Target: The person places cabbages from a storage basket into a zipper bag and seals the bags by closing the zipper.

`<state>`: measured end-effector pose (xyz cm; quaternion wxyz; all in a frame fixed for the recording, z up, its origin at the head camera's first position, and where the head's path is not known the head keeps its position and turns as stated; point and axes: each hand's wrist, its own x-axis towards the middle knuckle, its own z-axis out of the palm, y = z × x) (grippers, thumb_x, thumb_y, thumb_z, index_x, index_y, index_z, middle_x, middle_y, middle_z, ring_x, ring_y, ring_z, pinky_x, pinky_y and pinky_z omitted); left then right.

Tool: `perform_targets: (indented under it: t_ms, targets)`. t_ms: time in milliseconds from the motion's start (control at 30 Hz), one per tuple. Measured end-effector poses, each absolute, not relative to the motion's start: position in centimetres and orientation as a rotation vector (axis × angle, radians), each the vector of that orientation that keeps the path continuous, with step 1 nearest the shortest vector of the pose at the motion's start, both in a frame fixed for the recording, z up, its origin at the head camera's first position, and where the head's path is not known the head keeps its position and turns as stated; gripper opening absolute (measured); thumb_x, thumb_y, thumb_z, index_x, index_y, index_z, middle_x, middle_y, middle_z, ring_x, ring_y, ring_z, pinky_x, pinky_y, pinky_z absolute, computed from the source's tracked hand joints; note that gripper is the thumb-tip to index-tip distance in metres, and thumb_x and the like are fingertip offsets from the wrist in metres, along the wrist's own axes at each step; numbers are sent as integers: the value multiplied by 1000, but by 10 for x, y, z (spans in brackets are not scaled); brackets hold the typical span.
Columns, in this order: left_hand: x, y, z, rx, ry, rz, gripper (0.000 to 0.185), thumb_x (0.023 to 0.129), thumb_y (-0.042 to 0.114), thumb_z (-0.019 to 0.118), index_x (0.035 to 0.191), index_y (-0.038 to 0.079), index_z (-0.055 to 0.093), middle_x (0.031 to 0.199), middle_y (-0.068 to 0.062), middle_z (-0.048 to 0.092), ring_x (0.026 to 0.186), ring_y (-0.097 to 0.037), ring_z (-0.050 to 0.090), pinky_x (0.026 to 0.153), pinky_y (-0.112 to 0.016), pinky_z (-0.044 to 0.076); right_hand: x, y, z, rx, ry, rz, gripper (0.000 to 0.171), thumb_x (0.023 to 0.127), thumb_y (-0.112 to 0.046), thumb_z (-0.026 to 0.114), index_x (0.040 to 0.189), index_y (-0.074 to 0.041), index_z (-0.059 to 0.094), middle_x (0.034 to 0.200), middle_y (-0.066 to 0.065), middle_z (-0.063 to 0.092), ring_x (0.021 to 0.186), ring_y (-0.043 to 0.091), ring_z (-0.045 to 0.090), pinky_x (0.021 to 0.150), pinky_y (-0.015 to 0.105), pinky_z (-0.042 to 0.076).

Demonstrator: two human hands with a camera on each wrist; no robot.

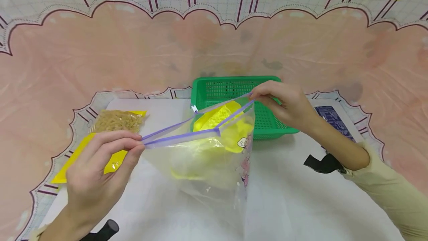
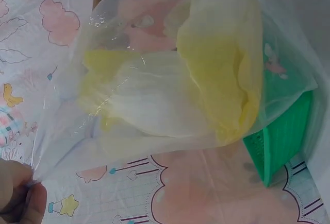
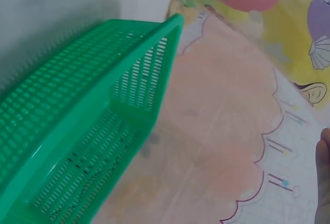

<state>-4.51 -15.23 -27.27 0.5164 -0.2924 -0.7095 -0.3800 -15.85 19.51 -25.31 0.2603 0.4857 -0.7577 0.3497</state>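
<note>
A clear zip bag with a purple zip strip and a white slider hangs between my two hands, its mouth partly spread. Yellow and whitish contents show through the plastic; their kind is unclear. My left hand pinches the left end of the bag's mouth between thumb and fingers. At the opposite end, my right hand pinches the upper corner. The left wrist view shows the bag from the side, with the left fingertips gripping its edge. Cartoon prints run down the bag's right side.
Behind the bag stands a green plastic basket. A packet of pasta-like pieces lies at the left, near a yellow packet partly covered by the left hand. A dark blue printed item lies at the right.
</note>
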Motion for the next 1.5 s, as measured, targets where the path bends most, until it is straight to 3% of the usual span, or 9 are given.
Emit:
perform_targets:
  t_ms: [500,1000,1267,1500]
  targets:
    - [-45,-153,-272,-716,-1696,-1001,34,82,21,78,71,-9,67,76,-16,69,85,-5,65,79,-9,47,-154,192,-259,1342,-2069,1033,26,77,19,66,97,1,69,97,13,71,96,8,65,88,14,53]
    - [-44,-157,-272,-730,-1772,-1035,32,83,19,78,74,-10,69,83,-15,71,90,-4,66,77,-7,45,-151,190,-263,1342,-2083,1164,29,76,22,64,97,3,68,98,15,69,98,6,64,88,15,54]
    - [-36,-166,-270,-668,-2049,-981,12,78,9,80,86,2,74,96,-10,74,97,3,65,73,-2,43,-149,188,-262,1362,-2062,1185,29,76,23,63,98,4,68,99,17,69,98,6,64,88,17,55]
    - [-33,-168,-269,-617,-2146,-952,25,70,-3,82,93,5,75,96,-6,73,87,11,63,75,-1,46,-150,187,-263,1371,-2043,1190,29,76,22,64,98,4,68,98,17,69,97,6,64,88,16,54]
